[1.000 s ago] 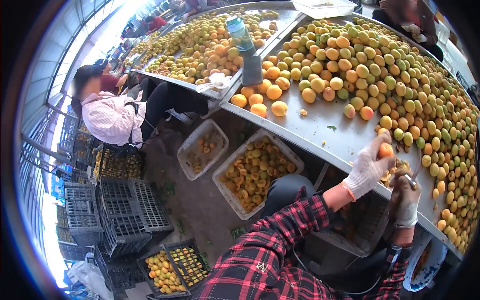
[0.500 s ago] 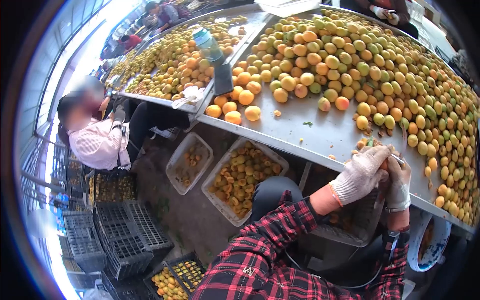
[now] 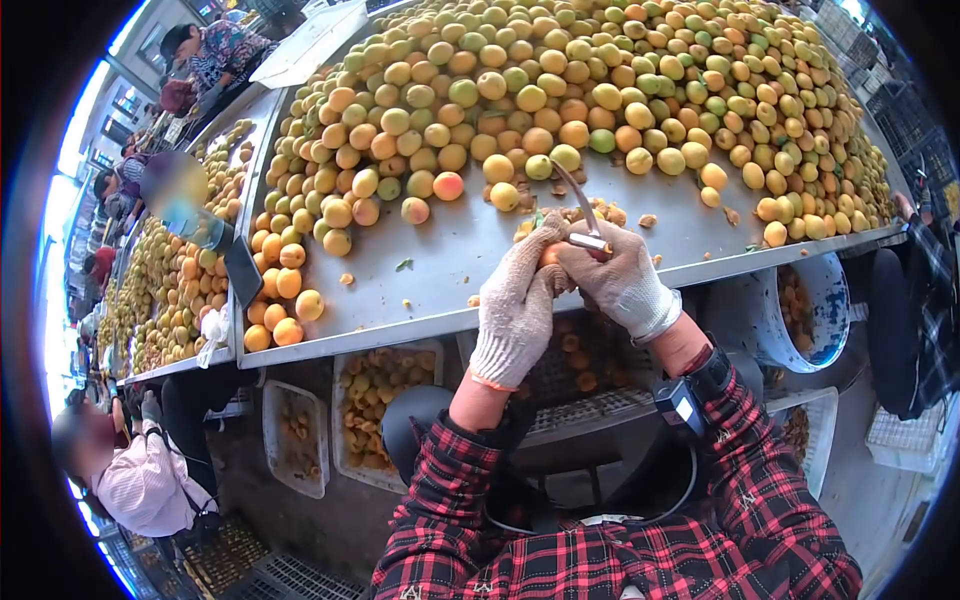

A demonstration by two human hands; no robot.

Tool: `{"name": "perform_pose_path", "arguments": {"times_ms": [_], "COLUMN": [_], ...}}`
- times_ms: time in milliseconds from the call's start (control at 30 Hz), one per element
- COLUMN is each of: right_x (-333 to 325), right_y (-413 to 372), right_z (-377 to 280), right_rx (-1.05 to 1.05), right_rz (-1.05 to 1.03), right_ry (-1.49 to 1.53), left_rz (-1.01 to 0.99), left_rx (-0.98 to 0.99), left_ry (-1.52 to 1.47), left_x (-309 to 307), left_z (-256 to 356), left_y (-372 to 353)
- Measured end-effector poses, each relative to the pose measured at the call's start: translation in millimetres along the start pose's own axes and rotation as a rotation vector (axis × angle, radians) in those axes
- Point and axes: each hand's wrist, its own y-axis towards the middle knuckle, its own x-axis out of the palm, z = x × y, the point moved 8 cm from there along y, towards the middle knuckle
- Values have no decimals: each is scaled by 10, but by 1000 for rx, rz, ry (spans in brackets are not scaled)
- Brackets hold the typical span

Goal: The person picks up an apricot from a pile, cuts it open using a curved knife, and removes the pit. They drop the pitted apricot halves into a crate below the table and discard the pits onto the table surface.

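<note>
My left hand, in a whitish knit glove, is closed around an apricot; only a small orange part of the fruit shows between the hands. My right hand, gloved too, grips a curved knife whose blade points up and away over the table. Both hands meet above the table's near edge. Just beyond them lie cut apricot pieces and scraps on the metal table. A large heap of whole apricots covers the table behind.
Below the table edge are a crate with apricot halves, a white tub of cut fruit and a blue-stained bucket. A bottle and a dark phone-like slab stand at left. Co-workers sit left and right.
My view has swung to the right, so the hands now appear nearer the middle. The hands stay together around the apricot, and the knife's curved blade shows more plainly.
</note>
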Motion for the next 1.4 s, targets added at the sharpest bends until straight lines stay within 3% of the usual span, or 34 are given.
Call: {"name": "perform_pose_path", "arguments": {"times_ms": [100,167,200,267,300,400,733,800,900,1033,1067,1100,1233,1267,1333,1367,1400], "right_x": [1,3,-22,-19,-33,6,83,87,17,15,84,213,303,141,-77,1,6], "right_y": [-8,-7,-11,-32,-45,-101,-106,-75,-123,-431,-487,-395,-907,-1104,-935,-915,-896], "right_z": [-24,-50,-69,86,50,164,107,-45,-395,-1158,-1581,-1592,-1767,-1762,-2162,-2146,-2169], "right_rx": [-42,-188,-187,130,129,368,339,157,45,-17,-277,-303,-1627,-1633,-776,-781,-957], "right_rz": [-22,-11,-10,-105,-105,-143,-266,-267,-289,-470,-536,-526,-1384,-1386,-839,-838,-776], "right_ry": [-72,-107,-107,10,10,425,635,659,659,681,867,841,1003,992,975,978,1079], "left_rz": [-6,-42,-40,-15,13,13,99,108,138,268,243,217,176,160,139,112,86], "left_rx": [-17,-313,-340,-418,-495,-412,-256,-213,-159,-388,-393,-399,-356,-365,-368,-362,-355], "left_ry": [-23,-219,-395,-561,-727,-876,-1032,-1072,-1097,-904,-995,-1087,-1049,-1035,-1016,-1013,-1009], "left_x": [-6,8,12,-17,-12,-8,-162,-275,-292,-174,-131,-92,-8,16,51,78,98], "left_z": [-49,-251,-274,-285,-307,-300,-204,-201,-128,-279,-406,-537,-357,-348,-338,-336,-324], "left_y": [9,-20,-13,-13,-29,-61,-27,21,77,-55,-66,-62,0,-10,7,5,5]}}
